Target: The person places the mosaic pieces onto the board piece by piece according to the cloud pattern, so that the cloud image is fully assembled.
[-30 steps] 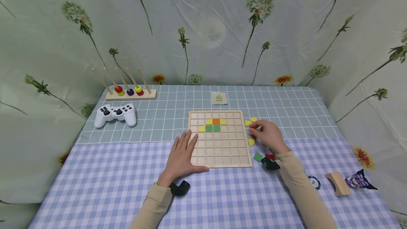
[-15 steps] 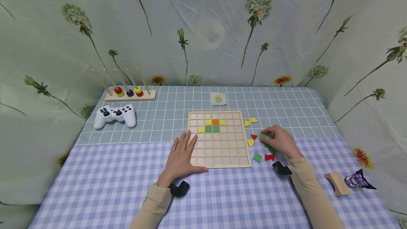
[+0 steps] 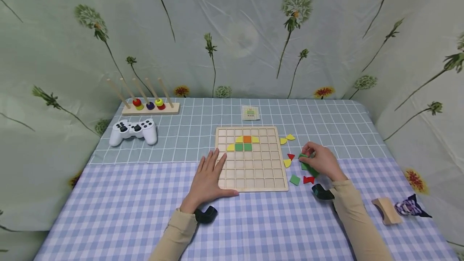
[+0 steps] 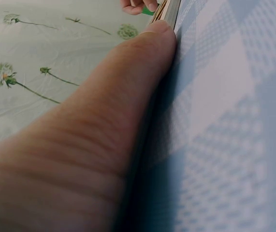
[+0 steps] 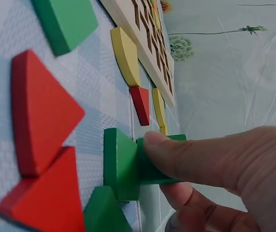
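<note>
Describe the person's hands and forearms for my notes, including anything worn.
The left hand and right hand are ungloved. A long, plain beige sleeve covers each forearm: left sleeve, right sleeve. A black, curved device sits at the left wrist, another at the right.

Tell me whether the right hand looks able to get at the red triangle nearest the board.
Probably yes: nothing covers the red triangle, and it lies near the right hand, though that hand pinches a green piece it would likely release first.
</note>
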The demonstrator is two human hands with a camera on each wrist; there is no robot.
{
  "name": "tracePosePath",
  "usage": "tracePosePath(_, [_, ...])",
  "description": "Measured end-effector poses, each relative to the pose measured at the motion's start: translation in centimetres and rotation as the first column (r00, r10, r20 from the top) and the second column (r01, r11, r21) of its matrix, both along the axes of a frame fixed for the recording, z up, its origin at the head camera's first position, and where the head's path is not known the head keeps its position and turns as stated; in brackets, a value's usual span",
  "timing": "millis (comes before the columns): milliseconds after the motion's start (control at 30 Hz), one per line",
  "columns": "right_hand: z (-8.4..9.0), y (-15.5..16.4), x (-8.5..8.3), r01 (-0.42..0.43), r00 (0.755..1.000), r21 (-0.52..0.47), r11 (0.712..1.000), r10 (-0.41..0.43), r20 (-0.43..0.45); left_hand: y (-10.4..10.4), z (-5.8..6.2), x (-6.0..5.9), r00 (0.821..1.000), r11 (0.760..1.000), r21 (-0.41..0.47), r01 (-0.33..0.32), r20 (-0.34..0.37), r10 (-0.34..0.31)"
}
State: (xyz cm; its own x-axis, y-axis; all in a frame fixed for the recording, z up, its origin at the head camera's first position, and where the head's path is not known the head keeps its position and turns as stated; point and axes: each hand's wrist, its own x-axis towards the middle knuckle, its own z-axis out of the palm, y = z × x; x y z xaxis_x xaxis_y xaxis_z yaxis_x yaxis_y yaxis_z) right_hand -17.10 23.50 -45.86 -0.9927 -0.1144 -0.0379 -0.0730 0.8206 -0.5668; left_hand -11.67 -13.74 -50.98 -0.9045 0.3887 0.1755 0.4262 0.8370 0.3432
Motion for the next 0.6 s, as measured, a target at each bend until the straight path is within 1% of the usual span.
tracePosePath(167, [0.3,-0.4,0.1,0.003,1.0,-0.025,1.0,-0.003,-0.021,0.0,0.0,-0.1,1.0,1.0,-0.01,-0.001,0.001,0.001])
tracePosePath(300, [0.6,-1.7,-0.3,-0.014,0.998,-0.073,0.997,0.01,-0.058,-0.1,0.0,-0.2,1.0,1.0,-0.015,-0.008,0.013,0.008])
tracePosePath(467, [0.7,-4.2,-1.2,-0.076,0.991,-0.13,0.989,0.061,-0.115,-0.1,0.0,-0.2,1.0,1.0,-0.022,-0.009,0.021,0.01])
tracePosePath(600, [0.7,-6.4,-1.8,-0.133,0.985,-0.151,0.98,0.114,-0.128,0.0,0.0,-0.2,1.0,1.0,-0.02,-0.004,0.019,0.004])
